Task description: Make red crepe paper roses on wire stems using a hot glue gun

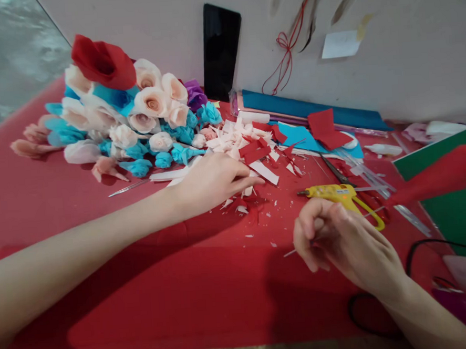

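Observation:
My left hand (213, 180) reaches across the red tabletop (145, 285) to a heap of red, white and pink paper scraps (247, 142). Its fingers are stretched out over a white strip (265, 172) and hold nothing I can see. My right hand (340, 241) is curled closed near the front right, pinching a thin clear stick (290, 253) whose tip pokes out to the left. Just beyond that hand lies a yellow glue gun (339, 193).
A pile of paper roses (134, 112) in pink, blue, red and purple fills the back left. A black phone (221, 51) leans on the wall. Blue paper rolls (312, 112), scissors (335, 171), green card (456, 208) and a black cable (419, 247) lie at right.

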The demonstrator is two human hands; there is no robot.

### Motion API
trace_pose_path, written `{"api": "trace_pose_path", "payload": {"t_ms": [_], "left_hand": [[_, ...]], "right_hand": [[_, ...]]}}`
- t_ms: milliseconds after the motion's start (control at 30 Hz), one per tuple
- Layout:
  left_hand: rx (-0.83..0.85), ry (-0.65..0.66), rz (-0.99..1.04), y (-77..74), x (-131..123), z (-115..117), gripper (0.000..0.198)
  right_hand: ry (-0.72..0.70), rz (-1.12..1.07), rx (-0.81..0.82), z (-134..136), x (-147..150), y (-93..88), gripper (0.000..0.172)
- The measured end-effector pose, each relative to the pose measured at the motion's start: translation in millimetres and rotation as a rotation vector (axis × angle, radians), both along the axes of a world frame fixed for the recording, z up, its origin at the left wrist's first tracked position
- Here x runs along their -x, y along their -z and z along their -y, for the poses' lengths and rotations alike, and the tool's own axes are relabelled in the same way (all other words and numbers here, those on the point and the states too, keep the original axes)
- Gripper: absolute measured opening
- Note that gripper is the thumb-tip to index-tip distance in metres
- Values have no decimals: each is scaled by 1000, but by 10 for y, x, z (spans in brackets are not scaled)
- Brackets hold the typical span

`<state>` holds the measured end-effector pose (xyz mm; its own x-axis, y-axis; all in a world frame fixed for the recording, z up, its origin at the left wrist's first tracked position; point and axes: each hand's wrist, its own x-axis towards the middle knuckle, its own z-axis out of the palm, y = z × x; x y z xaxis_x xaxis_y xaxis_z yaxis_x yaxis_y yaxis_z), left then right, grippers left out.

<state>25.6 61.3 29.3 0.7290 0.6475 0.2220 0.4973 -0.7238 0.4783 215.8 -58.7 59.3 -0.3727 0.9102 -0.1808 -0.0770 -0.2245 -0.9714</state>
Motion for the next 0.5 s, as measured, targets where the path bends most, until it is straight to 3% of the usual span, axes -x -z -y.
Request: {"api": "trace_pose_path", "payload": {"t_ms": [67, 133, 267, 500], "left_hand": [[98, 28, 62, -23, -19, 47, 20], [122, 82, 174, -95, -41, 140, 32], [232, 339, 308, -257, -65, 345, 10], [77, 481, 254, -239, -73, 421, 13]], "right_hand": [[-11, 39, -48, 12, 2, 11, 37], [-9, 97, -86, 19, 10, 29, 34], [15, 189, -105, 3, 58, 53, 31], [-14, 302, -146, -6, 141, 32, 32]]}}
